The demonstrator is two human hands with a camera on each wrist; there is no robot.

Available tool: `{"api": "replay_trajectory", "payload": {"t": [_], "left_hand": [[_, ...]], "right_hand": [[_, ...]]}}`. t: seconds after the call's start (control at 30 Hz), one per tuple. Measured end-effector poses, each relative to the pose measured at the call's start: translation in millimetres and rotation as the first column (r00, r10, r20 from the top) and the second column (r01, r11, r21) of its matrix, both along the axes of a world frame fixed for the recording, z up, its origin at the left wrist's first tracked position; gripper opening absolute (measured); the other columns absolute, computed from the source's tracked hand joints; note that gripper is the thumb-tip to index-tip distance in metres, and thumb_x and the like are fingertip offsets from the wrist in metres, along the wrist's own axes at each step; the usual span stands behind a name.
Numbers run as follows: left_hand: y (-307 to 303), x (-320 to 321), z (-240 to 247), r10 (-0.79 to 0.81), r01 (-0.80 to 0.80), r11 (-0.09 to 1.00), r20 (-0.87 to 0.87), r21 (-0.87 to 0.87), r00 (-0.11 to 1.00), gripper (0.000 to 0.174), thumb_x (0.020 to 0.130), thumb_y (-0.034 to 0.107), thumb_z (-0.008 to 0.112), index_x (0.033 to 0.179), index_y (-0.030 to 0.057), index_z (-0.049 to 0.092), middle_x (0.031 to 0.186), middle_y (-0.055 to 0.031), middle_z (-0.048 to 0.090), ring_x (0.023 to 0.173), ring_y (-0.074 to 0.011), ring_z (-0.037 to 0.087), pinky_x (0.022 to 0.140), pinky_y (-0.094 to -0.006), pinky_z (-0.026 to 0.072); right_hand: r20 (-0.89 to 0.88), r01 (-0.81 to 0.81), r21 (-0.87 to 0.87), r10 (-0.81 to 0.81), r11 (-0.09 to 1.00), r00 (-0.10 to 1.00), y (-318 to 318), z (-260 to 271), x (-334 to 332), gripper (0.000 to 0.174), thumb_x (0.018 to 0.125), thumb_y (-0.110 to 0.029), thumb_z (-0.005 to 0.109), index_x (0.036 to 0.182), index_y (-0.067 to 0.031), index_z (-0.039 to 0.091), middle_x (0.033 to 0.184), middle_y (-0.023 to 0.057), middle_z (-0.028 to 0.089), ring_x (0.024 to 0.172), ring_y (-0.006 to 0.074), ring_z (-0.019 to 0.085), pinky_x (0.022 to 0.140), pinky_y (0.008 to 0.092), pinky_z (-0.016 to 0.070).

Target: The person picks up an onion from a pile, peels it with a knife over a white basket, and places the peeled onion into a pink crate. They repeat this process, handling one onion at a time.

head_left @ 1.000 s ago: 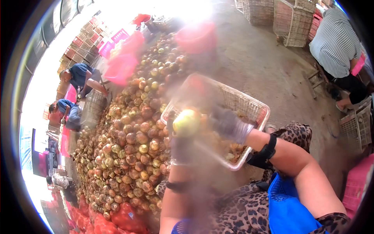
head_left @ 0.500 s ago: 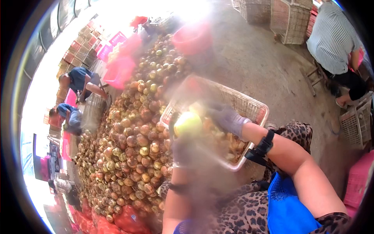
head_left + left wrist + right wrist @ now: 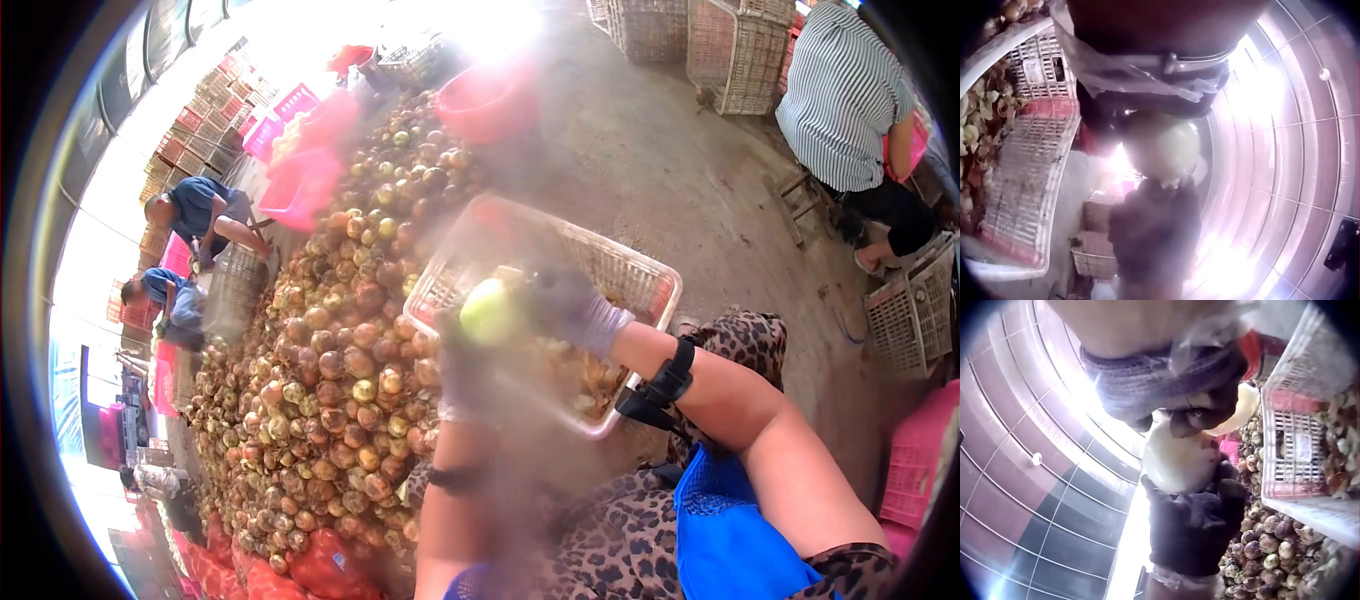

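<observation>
Peeled onion between two gloved hands, head and wrist views. The left hand cups the peeled onion from below, its fingers curled round the lower side. The right hand is closed over the top, fingertips bent against the onion and pinching a pale layer that stands out at one side; whether the fingers hold anything else cannot be told. The hands almost meet around the onion, leaving little room between them.

In the head view the onion appears over the left part of the plastic basket, near its rim; its height above the rim cannot be told. Peelings lie inside the basket, below the right hand. The heap of onions runs along the basket's left side, close to the rim. To the right—beyond the far wall—the floor extends between the basket and a seated person in a striped shirt. A red basin stands past the basket's far left corner. Haze blurs the left hand.
</observation>
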State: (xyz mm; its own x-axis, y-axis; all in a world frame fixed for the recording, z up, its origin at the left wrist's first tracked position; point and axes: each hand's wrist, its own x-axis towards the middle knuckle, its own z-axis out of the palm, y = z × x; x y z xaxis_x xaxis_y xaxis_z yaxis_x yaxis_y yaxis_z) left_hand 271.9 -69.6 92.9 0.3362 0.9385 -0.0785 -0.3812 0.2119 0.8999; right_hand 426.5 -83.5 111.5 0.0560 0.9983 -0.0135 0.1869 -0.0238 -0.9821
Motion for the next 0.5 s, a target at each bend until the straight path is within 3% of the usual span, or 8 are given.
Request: {"api": "replay_trajectory", "payload": {"t": [0.03,0.13,0.2,0.23,0.33,0.4,0.47,0.5], "left_hand": [[3,1,-14,0.082,-0.053,0.986,-0.186,0.157,0.979,0.076,0.073,0.062,0.063,0.117,0.0017,0.051,0.105,-0.0111,0.058,0.091,-0.0229,0.059,0.08,-0.036,0.0514],[1,-7,-12,-0.067,0.072,0.997,-0.108,0.042,0.992,0.066,0.075,0.045,0.069,0.117,0.0001,0.049,0.106,-0.0106,0.056,0.092,-0.0225,0.057,0.08,-0.0346,0.0515],[-1,-7,8,-0.241,0.245,0.965,0.055,-0.095,0.969,0.066,0.073,0.041,0.071,0.12,-0.0001,0.047,0.11,-0.0123,0.054,0.099,-0.0235,0.055,0.085,-0.0365,0.0505],[-5,-5,14,-0.213,0.22,0.972,0.077,-0.089,0.974,0.069,0.072,0.042,0.072,0.121,0.0005,0.046,0.112,-0.0131,0.053,0.102,-0.0243,0.054,0.087,-0.0376,0.0493],[-17,-3,24,-0.145,0.169,0.981,0.218,-0.097,0.965,0.077,0.069,0.044,0.073,0.125,0.0012,0.043,0.116,-0.0153,0.051,0.109,-0.0267,0.051,0.094,-0.0405,0.0455],[-24,-9,30,-0.104,0.17,0.976,0.404,-0.132,0.909,0.081,0.068,0.044,0.073,0.128,0.0007,0.041,0.119,-0.0166,0.05,0.111,-0.0288,0.05,0.098,-0.0419,0.0429],[-12,-27,20,-0.217,0.25,0.966,0.326,-0.065,0.92,0.096,0.065,0.058,0.073,0.134,0.0041,0.034,0.125,-0.0178,0.046,0.112,-0.0311,0.05,0.098,-0.0437,0.0426],[-4,-33,5,-0.191,0.239,0.967,0.371,-0.088,0.909,0.098,0.064,0.061,0.072,0.135,0.0052,0.033,0.126,-0.0179,0.046,0.112,-0.0314,0.05,0.098,-0.044,0.0426]], "right_hand": [[0.176,0.032,0.119,-0.053,0.992,0.983,4,-13,-2,0.028,0.084,-0.023,0.063,0.101,-0.0014,0.06,0.081,0.0076,0.064,0.069,0.0144,0.062,0.06,0.0283,0.0518],[0.649,-0.028,0.356,-0.226,0.934,0.726,17,-44,-9,0.024,0.081,-0.027,0.06,0.092,-0.007,0.067,0.079,0.0187,0.066,0.063,0.0263,0.064,0.058,0.0359,0.0497],[0.367,0.123,0.013,-0.119,0.992,0.923,8,-4,2,0.026,0.08,-0.031,0.062,0.09,-0.0073,0.068,0.079,0.0177,0.066,0.063,0.0251,0.064,0.059,0.0357,0.0498],[0.195,0.144,-0.173,-0.109,0.974,0.975,5,15,6,0.027,0.079,-0.032,0.063,0.09,-0.0074,0.068,0.079,0.0172,0.066,0.063,0.0244,0.064,0.059,0.0356,0.0498],[0.286,0.155,-0.022,-0.142,0.988,0.948,18,-30,17,0.038,0.078,-0.038,0.065,0.102,-0.0083,0.066,0.078,0.0124,0.067,0.06,0.0236,0.063,0.057,0.0345,0.0497],[0.328,0.147,0.026,-0.147,0.989,0.933,21,-48,21,0.044,0.079,-0.039,0.066,0.111,-0.0092,0.063,0.079,0.0081,0.067,0.059,0.023,0.062,0.057,0.0338,0.0499],[0.194,0.1,-0.013,-0.096,0.995,0.976,21,-52,20,0.047,0.081,-0.037,0.065,0.119,-0.0096,0.059,0.079,0.0045,0.066,0.06,0.0218,0.061,0.058,0.033,0.0501],[0.041,0.046,-0.06,-0.043,0.997,0.998,14,-33,19,0.048,0.082,-0.035,0.065,0.122,-0.0095,0.057,0.08,0.0033,0.066,0.062,0.0209,0.061,0.059,0.0327,0.0502]]}}
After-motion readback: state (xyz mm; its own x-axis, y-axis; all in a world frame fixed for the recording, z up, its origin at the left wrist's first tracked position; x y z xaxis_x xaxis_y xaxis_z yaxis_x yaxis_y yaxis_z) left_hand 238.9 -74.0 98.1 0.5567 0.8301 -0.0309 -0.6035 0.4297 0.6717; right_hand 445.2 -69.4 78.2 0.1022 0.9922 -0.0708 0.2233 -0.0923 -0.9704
